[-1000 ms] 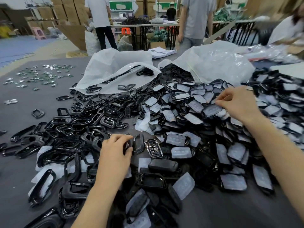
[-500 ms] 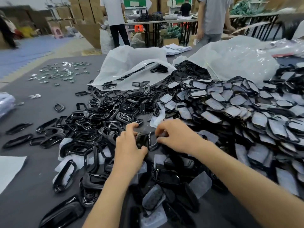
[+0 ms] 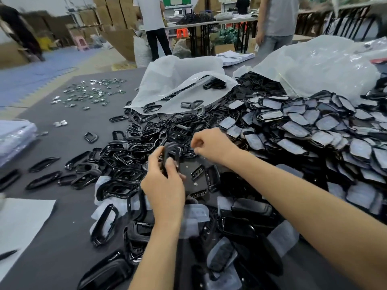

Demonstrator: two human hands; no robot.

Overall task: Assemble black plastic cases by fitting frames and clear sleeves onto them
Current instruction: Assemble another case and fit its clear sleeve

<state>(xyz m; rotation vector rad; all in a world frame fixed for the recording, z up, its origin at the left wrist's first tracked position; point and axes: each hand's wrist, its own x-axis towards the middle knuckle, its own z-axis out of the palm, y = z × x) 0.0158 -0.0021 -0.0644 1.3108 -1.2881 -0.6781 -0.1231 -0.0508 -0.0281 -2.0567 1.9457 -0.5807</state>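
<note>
- The grey table [image 3: 52,237] I work at is covered across its middle and right side with parts.
- On the right, a heap of sleeved cases [image 3: 314,132] spills out from under a clear plastic bag [image 3: 314,65] at the far side.
- A white bag [image 3: 178,80] lies open at the far centre, with a few black pieces on it.
- Glossy black frames [image 3: 125,151] pile up left of centre, just beyond my hands.
- My left hand [image 3: 165,185] grips one black case [image 3: 170,153] upright above the middle of the table, thumb on its left edge.
- My right hand [image 3: 211,145] hovers just right of that case, fingers curled and thumb near forefinger; I cannot tell whether it pinches anything.
- Small shiny metal bits [image 3: 92,93] lie scattered at the far left.
</note>
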